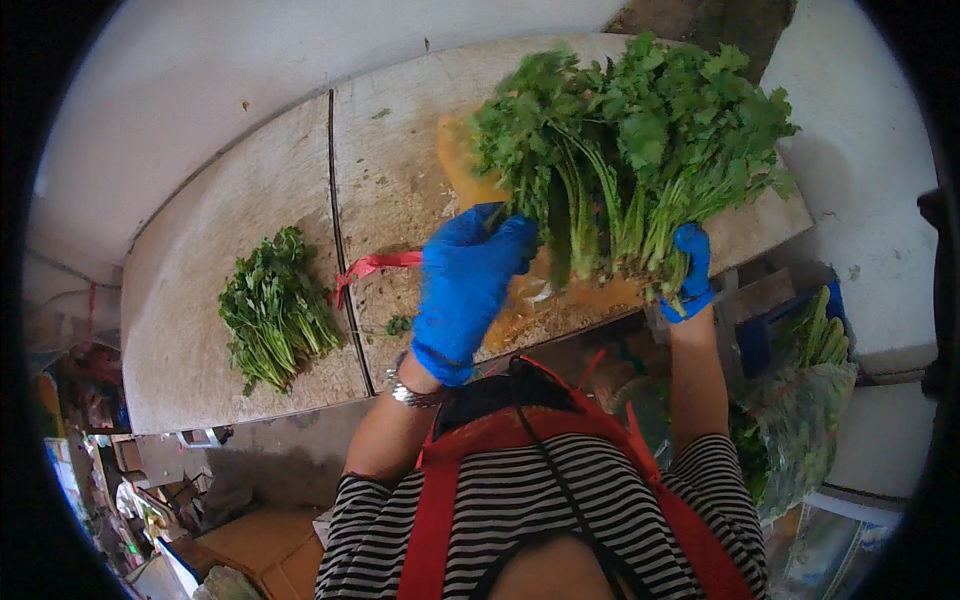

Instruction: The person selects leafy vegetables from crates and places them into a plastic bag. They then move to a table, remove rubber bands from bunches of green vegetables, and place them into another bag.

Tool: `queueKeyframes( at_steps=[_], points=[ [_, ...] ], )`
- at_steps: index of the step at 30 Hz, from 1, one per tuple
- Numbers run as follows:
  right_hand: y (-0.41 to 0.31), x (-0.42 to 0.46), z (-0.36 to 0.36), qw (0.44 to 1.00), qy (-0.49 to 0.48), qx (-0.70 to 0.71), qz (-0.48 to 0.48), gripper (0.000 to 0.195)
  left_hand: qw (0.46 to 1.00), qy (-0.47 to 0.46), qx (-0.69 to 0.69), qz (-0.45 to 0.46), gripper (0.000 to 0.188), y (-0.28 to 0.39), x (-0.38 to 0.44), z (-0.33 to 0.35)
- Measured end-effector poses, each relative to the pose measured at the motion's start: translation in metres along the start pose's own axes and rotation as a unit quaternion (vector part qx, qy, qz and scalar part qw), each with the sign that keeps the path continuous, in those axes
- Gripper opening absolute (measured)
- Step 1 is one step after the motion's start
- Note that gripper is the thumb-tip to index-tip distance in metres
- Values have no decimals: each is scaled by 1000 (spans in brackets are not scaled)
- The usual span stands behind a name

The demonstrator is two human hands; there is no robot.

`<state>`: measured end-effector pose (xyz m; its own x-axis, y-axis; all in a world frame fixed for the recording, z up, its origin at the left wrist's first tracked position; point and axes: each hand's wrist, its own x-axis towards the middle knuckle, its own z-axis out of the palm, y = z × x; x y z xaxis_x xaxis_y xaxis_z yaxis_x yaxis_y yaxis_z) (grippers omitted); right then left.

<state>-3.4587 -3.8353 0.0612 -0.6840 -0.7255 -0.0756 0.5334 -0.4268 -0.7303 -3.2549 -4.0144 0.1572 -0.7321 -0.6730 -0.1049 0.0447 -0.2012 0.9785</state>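
A large pile of leafy green herbs point(622, 150), resembling celery leaf or coriander, lies at the right part of the worktable, with leaves away from me and pale stalk ends towards me. My right hand point(690, 271), in a blue glove, grips the stalk bases at the pile's near right edge. At the left edge of the pile, my gloved left hand point(472, 289) is slightly blurred; its thumb and fingers pinch a few stalks. A red plastic strip point(384, 262) runs leftward from beside my left hand. A smaller herb bunch point(277, 311) lies on the left tabletop.
The pale worktable point(202, 217) has a dark seam point(339, 225) and stands against a white wall point(225, 67). An orange-yellow sheet point(459, 161) lies partly under the pile. Below right are bagged greens point(802, 420) and a blue crate point(754, 345); below left, a cardboard box point(262, 551).
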Motion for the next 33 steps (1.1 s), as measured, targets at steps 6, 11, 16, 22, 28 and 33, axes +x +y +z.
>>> queueKeyframes(
  at_steps=[6, 11, 16, 22, 28, 33],
  points=[
    [7, 12, 9, 990, -125, 59, 24, 32, 998, 52, 19, 22, 18, -28, 3, 14],
    [21, 1, 43, 996, -66, 32, 55, 27, 905, 142, 331, 227, 24, -56, 1, 26],
    [30, 12, -3, 986, -135, 40, 87, 30, 966, 38, 235, 98, 24, -44, 4, 15],
    [12, -9, 4, 988, -136, 75, 19, 53, 995, 98, 21, 4, 21, 17, -33, -39],
    [9, 13, -100, 987, -107, 122, -8, 58, 946, 227, 222, -68, 24, 63, -113, -107],
    [-32, 23, -79, 978, -157, 133, -25, 56, 855, 29, 406, -321, 27, 63, -211, -180]
  ],
)
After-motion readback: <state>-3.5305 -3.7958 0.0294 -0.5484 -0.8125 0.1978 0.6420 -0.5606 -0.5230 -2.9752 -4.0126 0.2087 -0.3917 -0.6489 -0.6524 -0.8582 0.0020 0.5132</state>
